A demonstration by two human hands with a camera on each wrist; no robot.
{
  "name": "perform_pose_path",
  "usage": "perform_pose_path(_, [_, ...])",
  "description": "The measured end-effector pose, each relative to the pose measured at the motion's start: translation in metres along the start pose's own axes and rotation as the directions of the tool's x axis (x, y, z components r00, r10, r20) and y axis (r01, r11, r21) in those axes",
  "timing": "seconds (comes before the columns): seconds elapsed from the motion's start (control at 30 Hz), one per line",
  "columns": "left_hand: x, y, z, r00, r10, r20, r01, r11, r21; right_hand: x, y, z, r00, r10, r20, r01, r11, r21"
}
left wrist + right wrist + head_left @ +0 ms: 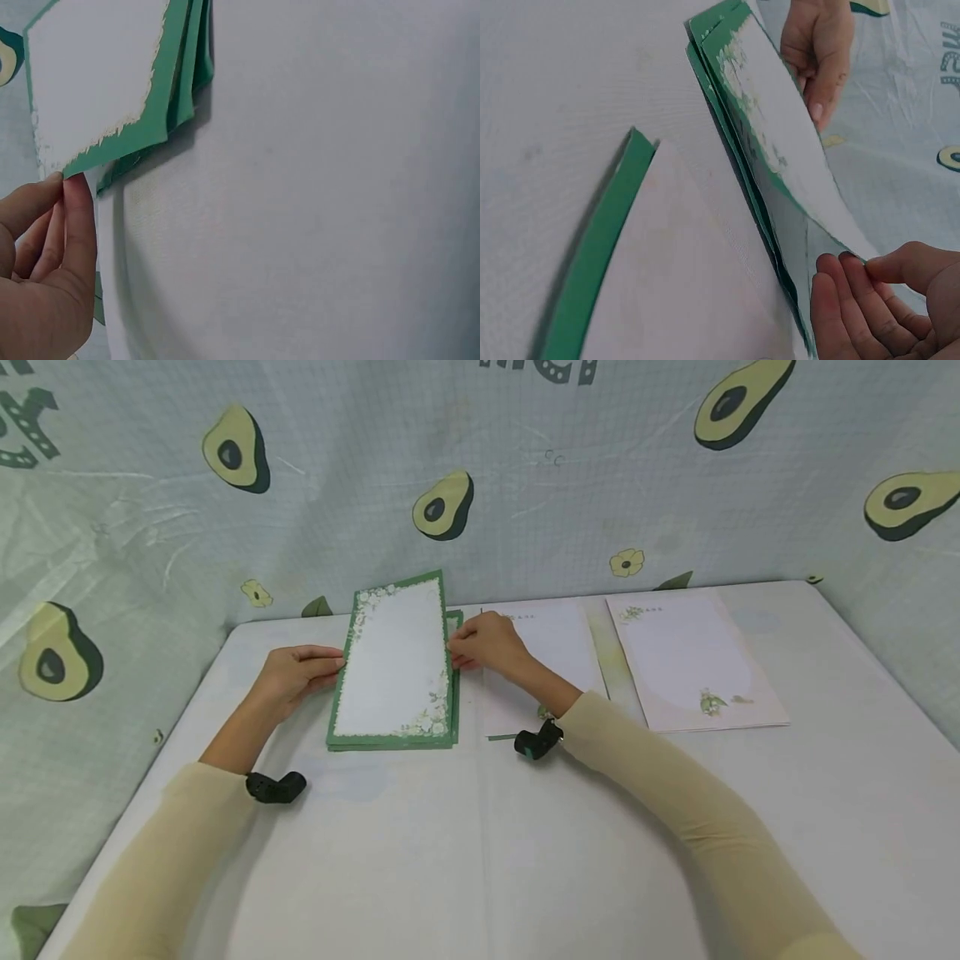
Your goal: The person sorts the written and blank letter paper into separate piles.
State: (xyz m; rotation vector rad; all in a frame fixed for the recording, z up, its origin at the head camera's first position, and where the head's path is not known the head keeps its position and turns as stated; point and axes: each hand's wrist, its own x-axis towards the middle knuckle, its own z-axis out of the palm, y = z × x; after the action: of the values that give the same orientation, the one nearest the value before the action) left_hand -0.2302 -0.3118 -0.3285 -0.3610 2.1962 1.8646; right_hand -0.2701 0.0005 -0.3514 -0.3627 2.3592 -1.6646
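Left hand (298,681) and right hand (489,643) both pinching now, opposite edges of the rectangular, green-bordered white paper sheet (393,660), left of centre, over a green-edged paper stack (457,693); uneven pulling could crease it!

Green-edged sheet (791,127) in right fingers (870,300)

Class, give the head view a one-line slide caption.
Left hand and right hand hold a green-bordered sheet, pale sheets lying to the right.
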Motion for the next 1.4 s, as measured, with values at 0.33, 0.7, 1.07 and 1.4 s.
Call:
perform_pose_path(0.33, [0.005, -0.004, 0.006, 0.999, -0.016, 0.034, 0.014, 0.998, 0.061, 0.000, 0.003, 0.000, 0.998, 0.064, 0.008, -0.064, 0.997, -0.042])
perform_pose_path(0.7, [0.010, -0.009, 0.009, 1.000, 0.006, 0.029, -0.010, 0.991, 0.132, 0.001, 0.009, -0.001, 0.994, 0.107, 0.020, -0.106, 0.994, -0.024])
perform_pose_path(1.07, [0.005, -0.009, 0.016, 0.997, 0.071, -0.013, -0.064, 0.959, 0.275, 0.000, 0.011, 0.001, 0.994, 0.106, 0.020, -0.105, 0.994, -0.029])
perform_pose_path(1.4, [-0.001, -0.005, 0.023, 0.991, 0.119, -0.065, -0.073, 0.871, 0.486, -0.008, 0.004, -0.003, 0.995, 0.103, 0.013, -0.101, 0.988, -0.117])
